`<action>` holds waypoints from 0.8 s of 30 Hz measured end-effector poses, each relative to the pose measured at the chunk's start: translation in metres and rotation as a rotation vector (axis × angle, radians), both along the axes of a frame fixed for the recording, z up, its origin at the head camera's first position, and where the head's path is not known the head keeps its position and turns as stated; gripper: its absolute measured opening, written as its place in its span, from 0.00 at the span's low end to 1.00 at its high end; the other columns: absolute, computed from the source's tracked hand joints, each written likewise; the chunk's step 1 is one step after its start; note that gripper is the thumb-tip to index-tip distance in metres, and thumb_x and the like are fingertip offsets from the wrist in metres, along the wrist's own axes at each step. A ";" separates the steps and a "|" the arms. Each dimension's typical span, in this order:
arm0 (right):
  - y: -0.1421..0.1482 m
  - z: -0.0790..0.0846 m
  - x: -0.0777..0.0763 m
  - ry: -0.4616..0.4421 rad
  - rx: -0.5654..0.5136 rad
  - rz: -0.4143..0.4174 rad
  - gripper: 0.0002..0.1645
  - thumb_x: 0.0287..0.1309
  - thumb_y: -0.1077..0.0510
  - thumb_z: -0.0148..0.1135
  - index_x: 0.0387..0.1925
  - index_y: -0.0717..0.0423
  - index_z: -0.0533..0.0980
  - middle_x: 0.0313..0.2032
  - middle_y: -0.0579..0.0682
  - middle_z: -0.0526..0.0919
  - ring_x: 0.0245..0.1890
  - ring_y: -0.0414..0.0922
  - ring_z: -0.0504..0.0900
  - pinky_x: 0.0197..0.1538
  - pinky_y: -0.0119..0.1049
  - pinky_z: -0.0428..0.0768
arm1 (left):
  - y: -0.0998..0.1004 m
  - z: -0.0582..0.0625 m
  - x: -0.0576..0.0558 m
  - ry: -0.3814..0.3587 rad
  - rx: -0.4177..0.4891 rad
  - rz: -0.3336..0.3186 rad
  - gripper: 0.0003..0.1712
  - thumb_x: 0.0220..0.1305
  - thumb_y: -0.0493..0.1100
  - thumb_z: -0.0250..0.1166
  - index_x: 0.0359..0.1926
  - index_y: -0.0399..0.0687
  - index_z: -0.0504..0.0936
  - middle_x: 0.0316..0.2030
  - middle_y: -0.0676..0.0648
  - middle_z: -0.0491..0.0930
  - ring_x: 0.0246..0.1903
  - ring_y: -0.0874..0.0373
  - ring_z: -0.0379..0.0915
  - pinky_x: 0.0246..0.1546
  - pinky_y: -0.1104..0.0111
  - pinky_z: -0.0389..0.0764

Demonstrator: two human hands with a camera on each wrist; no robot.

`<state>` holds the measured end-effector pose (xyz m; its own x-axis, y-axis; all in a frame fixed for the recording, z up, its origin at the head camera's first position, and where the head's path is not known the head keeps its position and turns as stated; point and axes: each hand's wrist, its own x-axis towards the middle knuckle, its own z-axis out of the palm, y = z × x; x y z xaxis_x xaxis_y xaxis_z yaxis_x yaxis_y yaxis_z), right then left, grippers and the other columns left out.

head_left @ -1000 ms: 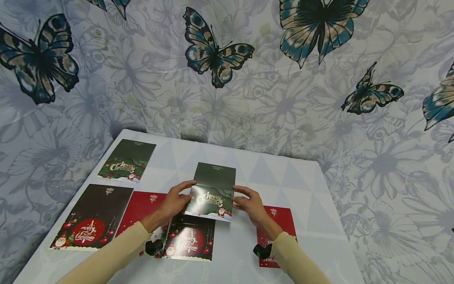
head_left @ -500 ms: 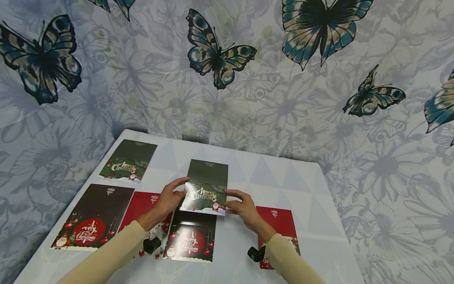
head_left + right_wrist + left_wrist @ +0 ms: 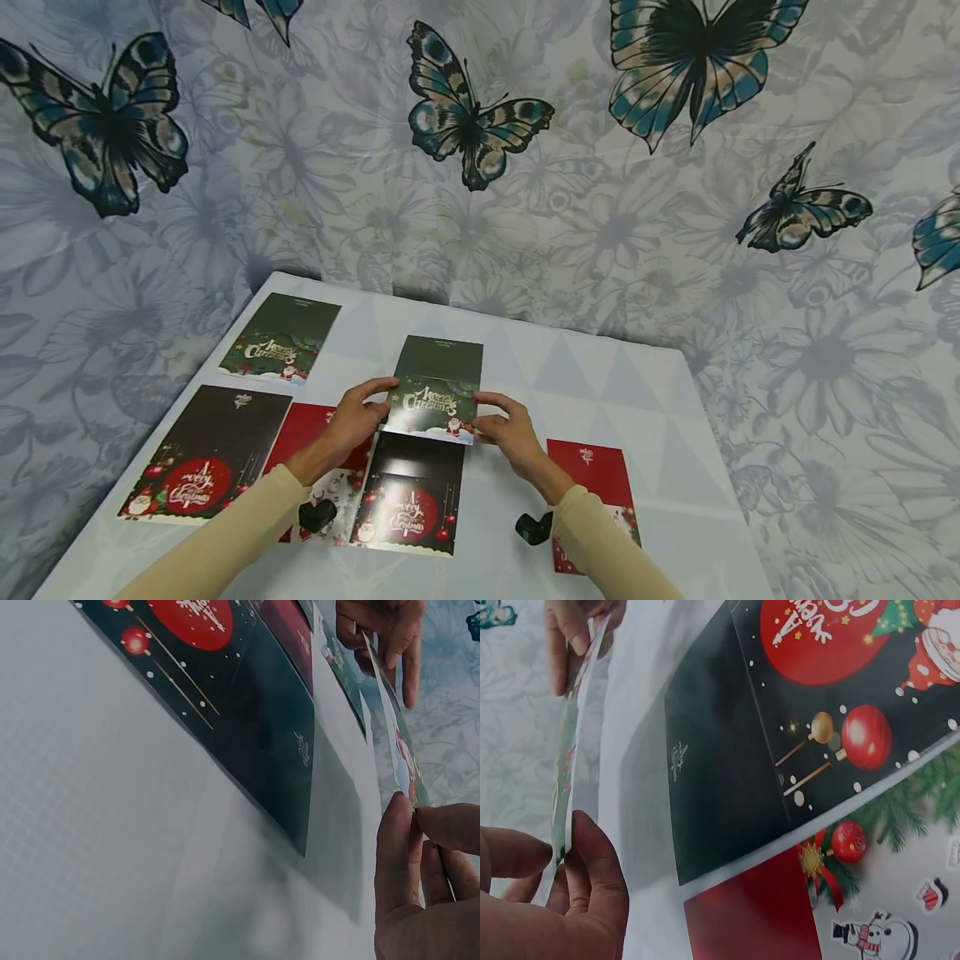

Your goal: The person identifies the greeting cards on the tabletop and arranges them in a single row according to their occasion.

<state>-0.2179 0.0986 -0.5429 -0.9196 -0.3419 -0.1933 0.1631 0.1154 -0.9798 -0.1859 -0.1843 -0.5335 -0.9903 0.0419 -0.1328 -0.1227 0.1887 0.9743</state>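
A green Christmas card (image 3: pixel 435 392), unfolded flat with gold "Merry Christmas" lettering, is held up between both hands. My left hand (image 3: pixel 352 425) pinches its left edge, thumb against fingers, as the left wrist view shows up close on the card (image 3: pixel 566 765). The right hand (image 3: pixel 513 433) pinches the opposite edge; in the right wrist view its thumb and fingertips (image 3: pixel 394 825) meet on the card's border. Below the card's lower edge lies a black card (image 3: pixel 408 496) with a red circle. A red card (image 3: pixel 311 429) lies partly under my left forearm.
At the far left of the white table (image 3: pixel 585 375) lies another green card (image 3: pixel 281 337), with a second black card (image 3: pixel 206 454) in front of it. One more red card (image 3: pixel 596 483) lies at right, partly covered by the right sleeve. A butterfly-print backdrop (image 3: pixel 480 250) rises behind the table.
Both hands have carried the green card slightly left and away from me over the black card, uncovering more of its top. The grip on both edges stays the same.
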 end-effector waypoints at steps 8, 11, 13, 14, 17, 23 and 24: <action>-0.015 0.000 -0.012 0.011 -0.031 -0.006 0.26 0.65 0.71 0.58 0.64 0.65 0.71 0.62 0.67 0.72 0.40 0.39 0.84 0.47 0.43 0.87 | -0.006 0.000 -0.002 -0.028 0.036 0.046 0.27 0.68 0.28 0.51 0.67 0.37 0.72 0.33 0.34 0.82 0.24 0.55 0.71 0.33 0.60 0.82; -0.023 -0.003 -0.015 0.023 -0.043 -0.011 0.27 0.65 0.71 0.57 0.65 0.65 0.71 0.64 0.65 0.70 0.40 0.38 0.83 0.45 0.39 0.87 | -0.011 0.001 -0.005 -0.038 0.030 0.080 0.27 0.68 0.28 0.51 0.67 0.38 0.72 0.34 0.34 0.80 0.24 0.55 0.71 0.30 0.63 0.80; -0.028 -0.003 -0.015 0.026 -0.051 -0.013 0.28 0.64 0.72 0.57 0.66 0.64 0.70 0.64 0.63 0.70 0.40 0.37 0.83 0.43 0.36 0.86 | -0.014 0.001 -0.005 -0.045 0.039 0.089 0.27 0.69 0.28 0.50 0.68 0.38 0.71 0.50 0.31 0.76 0.24 0.56 0.72 0.30 0.64 0.81; -0.029 -0.003 -0.016 0.029 -0.055 -0.013 0.28 0.64 0.72 0.57 0.66 0.64 0.70 0.64 0.64 0.70 0.40 0.37 0.83 0.42 0.35 0.86 | -0.016 0.000 -0.006 -0.048 0.042 0.092 0.27 0.69 0.28 0.50 0.68 0.38 0.70 0.59 0.30 0.71 0.26 0.56 0.73 0.32 0.65 0.82; -0.035 -0.001 -0.018 0.031 -0.060 -0.015 0.29 0.64 0.72 0.57 0.67 0.63 0.70 0.64 0.64 0.71 0.40 0.37 0.83 0.42 0.35 0.86 | -0.021 -0.002 -0.008 -0.051 0.045 0.096 0.27 0.70 0.29 0.50 0.69 0.37 0.69 0.69 0.32 0.62 0.28 0.56 0.74 0.35 0.65 0.84; -0.043 0.001 -0.024 0.037 -0.083 -0.026 0.30 0.63 0.71 0.60 0.67 0.63 0.69 0.63 0.65 0.71 0.39 0.39 0.84 0.46 0.37 0.86 | -0.029 -0.004 -0.013 -0.047 0.050 0.137 0.28 0.70 0.28 0.50 0.69 0.38 0.69 0.70 0.33 0.62 0.26 0.60 0.76 0.37 0.63 0.86; -0.045 0.001 -0.024 0.033 -0.086 -0.029 0.31 0.63 0.70 0.60 0.67 0.64 0.69 0.63 0.65 0.71 0.39 0.40 0.84 0.46 0.38 0.86 | -0.030 -0.003 -0.013 -0.050 0.057 0.141 0.28 0.70 0.28 0.49 0.70 0.38 0.69 0.71 0.33 0.61 0.26 0.61 0.76 0.37 0.63 0.85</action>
<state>-0.2417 0.0539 -0.5421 -0.9347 -0.3292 -0.1337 0.1326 0.0259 -0.9908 -0.1989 -0.2142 -0.5365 -0.9790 -0.0884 -0.1837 -0.1929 0.1108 0.9749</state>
